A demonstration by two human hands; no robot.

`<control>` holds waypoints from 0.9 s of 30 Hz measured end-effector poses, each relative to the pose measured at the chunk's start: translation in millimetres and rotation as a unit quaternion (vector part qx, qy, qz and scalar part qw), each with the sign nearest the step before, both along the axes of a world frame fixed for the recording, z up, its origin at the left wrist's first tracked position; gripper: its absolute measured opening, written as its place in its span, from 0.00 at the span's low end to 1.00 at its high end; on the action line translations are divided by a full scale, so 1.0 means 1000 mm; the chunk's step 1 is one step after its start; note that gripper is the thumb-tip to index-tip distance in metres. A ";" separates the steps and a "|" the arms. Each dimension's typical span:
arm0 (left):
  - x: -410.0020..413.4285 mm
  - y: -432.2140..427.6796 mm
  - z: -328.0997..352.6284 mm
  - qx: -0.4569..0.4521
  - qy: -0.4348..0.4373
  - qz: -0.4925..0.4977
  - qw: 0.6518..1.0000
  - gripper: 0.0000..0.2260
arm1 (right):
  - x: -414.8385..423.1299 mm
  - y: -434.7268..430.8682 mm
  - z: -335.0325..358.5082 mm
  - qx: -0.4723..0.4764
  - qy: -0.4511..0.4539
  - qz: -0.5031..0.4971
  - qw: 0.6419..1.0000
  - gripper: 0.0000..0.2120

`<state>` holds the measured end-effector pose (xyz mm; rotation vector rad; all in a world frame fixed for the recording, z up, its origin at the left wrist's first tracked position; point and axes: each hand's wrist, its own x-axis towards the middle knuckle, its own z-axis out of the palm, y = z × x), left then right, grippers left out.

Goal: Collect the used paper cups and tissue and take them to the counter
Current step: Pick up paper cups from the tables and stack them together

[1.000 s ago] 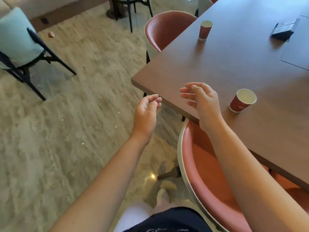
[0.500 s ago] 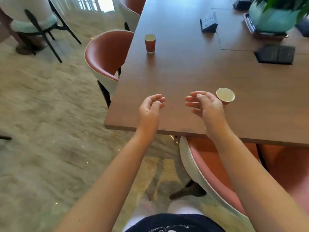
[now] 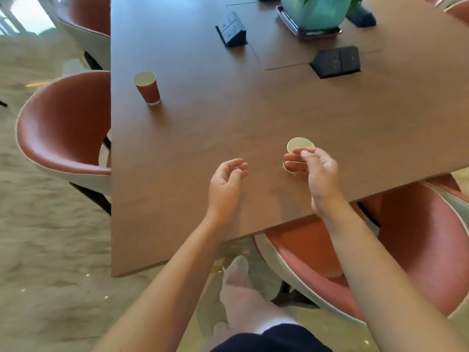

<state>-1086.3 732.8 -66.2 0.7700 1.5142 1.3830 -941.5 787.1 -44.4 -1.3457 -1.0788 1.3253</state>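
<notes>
A: Since the far paper cup stands upright near the left edge of the counter, just beside the red shell chair, what worries you there?

B: A careless sweep of an arm could knock it off the edge onto the chair or the floor. I cannot tell whether any drink is left inside. It sits well apart from both hands, up and to their left.

A: And the left hand?

B: It hovers over the counter with its fingers loosely curled, holding nothing. I judge it free to go for that far cup.

A: Further right?

B: The near paper cup is between the hands, and the right hand grasps it. The fingers curl round its left side and the thumb lies across the near side of the rim. The base peeks out below the fingers, but I cannot tell whether it is lifted off the counter.

A: What is the risk there?

B: The paper wall is thin. Too hard a squeeze could crumple it and spill any dregs, and too light a hold could let it tip as it rises.

A: Any tissue?

B: None in view.
</notes>
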 end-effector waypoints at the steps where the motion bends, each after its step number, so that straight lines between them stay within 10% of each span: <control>1: 0.001 0.013 -0.003 -0.002 0.006 -0.014 1.000 0.10 | 0.001 0.011 -0.004 -0.001 0.008 -0.013 1.000 0.11; 14: 0.030 0.134 -0.052 -0.080 0.206 -0.272 0.936 0.23 | 0.070 0.095 -0.075 -0.036 -0.089 -0.131 0.987 0.10; 22: 0.047 0.163 -0.063 -0.116 0.245 -0.365 0.891 0.38 | 0.085 0.115 -0.127 -0.132 -0.225 0.003 0.965 0.17; 27: 0.056 0.178 -0.069 -0.110 0.274 -0.405 0.866 0.22 | 0.082 0.119 -0.137 -0.129 -0.202 0.067 0.969 0.29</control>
